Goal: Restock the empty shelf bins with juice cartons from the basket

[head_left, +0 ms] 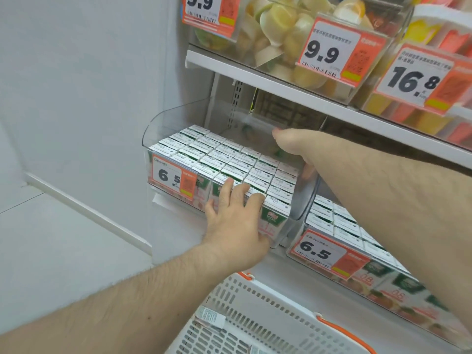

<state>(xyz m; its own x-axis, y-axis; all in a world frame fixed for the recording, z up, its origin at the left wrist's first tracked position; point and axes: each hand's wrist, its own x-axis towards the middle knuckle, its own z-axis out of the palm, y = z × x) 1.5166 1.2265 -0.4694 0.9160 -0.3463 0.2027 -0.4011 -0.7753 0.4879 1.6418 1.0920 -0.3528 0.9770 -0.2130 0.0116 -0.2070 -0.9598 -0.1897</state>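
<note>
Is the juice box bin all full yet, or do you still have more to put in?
Nearly full. The left bin holds tight rows of juice cartons. The left hand rests on the front row; the right hand reaches toward the back, where a gap seems left. The next bin looks stocked. The basket below shows no cartons.

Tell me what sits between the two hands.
Head view: rows of juice cartons in the clear bin lie between the left hand and right hand.

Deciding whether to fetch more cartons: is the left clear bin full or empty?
Nearly full: the left bin shows packed rows of juice cartons; its back right corner is hidden.
</note>
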